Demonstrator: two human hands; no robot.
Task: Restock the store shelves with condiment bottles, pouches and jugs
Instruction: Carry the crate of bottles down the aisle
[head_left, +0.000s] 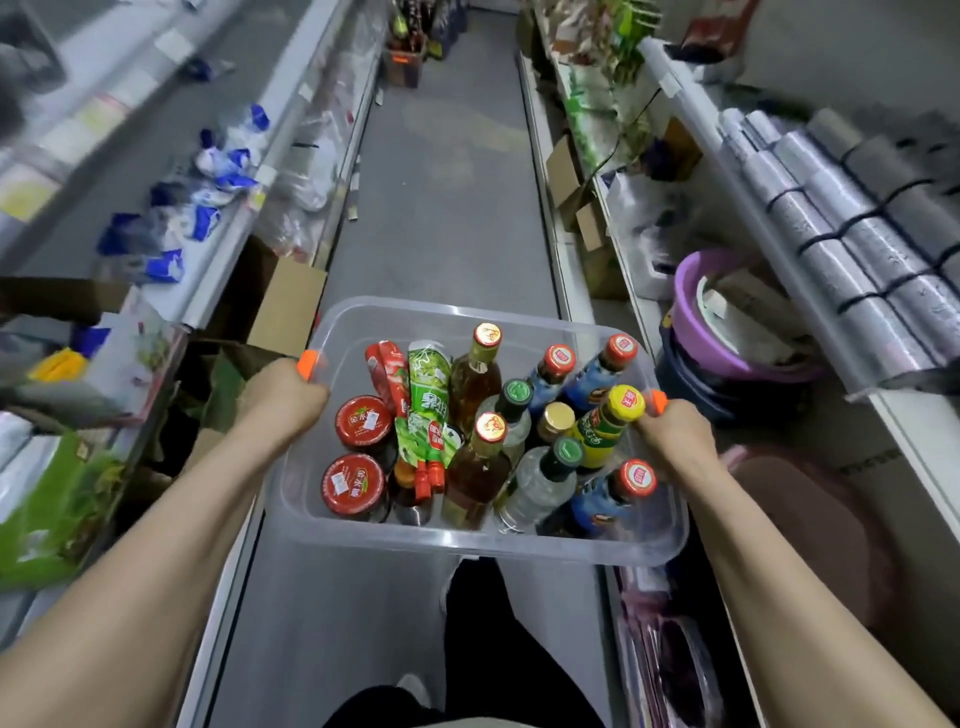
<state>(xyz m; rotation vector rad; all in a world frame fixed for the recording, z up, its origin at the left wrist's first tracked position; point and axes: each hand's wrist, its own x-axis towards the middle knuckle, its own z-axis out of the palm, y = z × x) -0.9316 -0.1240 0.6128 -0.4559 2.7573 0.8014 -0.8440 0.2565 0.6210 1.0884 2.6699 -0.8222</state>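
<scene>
- Head view: I hold the bin over the aisle floor, left grip and right grip clenched round its ends.
- Bottles inside look glass: heavy, breakable; I'd keep it level.

Person seen from the head camera. Left hand and right hand: bare, the knuckles and backs showing. Left forearm and right forearm: bare from the wrist to the frame edge. Trousers: plain black cloth, covering both legs, softly creased. Shoes: pale, whitish, one partly hidden beside the trouser leg, the other showing a rounded toe. Bottom edge: a narrow strip of grey-beige cloth, garment not identifiable.
</scene>
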